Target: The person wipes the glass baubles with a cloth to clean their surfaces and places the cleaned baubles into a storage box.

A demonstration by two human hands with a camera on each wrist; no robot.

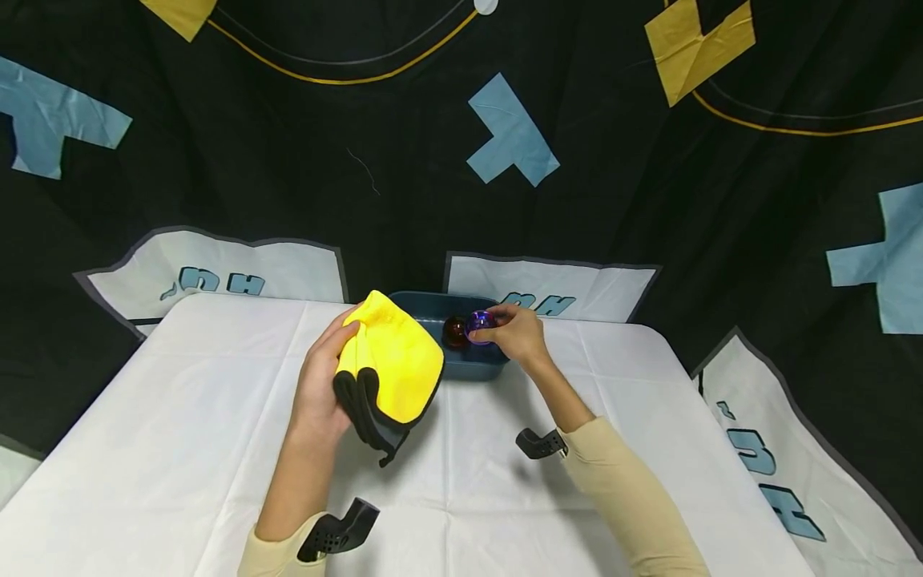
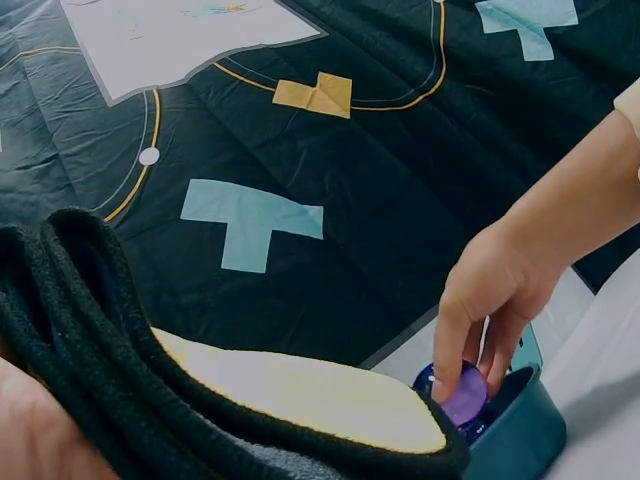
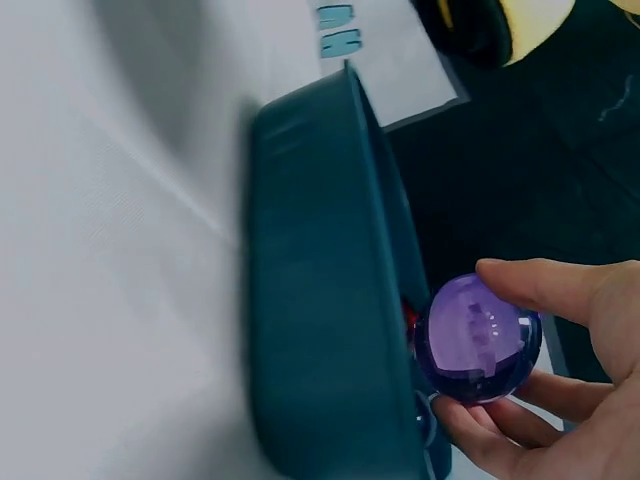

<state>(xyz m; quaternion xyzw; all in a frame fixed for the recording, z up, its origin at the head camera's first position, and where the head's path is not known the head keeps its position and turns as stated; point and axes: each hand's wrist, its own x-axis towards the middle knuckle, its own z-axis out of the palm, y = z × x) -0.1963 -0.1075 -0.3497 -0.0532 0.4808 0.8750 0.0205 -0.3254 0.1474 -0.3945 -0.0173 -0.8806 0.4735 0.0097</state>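
Observation:
My left hand (image 1: 317, 394) grips a folded cloth (image 1: 397, 353), bright yellow on one face and dark grey on the other, with black edging. It is held up above the table, left of a dark teal tub (image 1: 472, 370). Over the tub's right side, the thumb and fingers of my right hand (image 1: 522, 336) pinch a clear purple ball (image 3: 478, 338). A dark reddish-brown ball (image 1: 455, 332) lies inside the tub, beside the purple one. Close to the rim in the right wrist view, a bluish ball (image 3: 425, 420) shows partly. The cloth hides the tub's left part in the head view.
A white cloth covers the table (image 1: 180, 449), and the tub stands near its far edge. Behind it hangs a black backdrop (image 1: 404, 192) with blue and yellow shapes. Small black devices (image 1: 339, 530) sit on both wrists.

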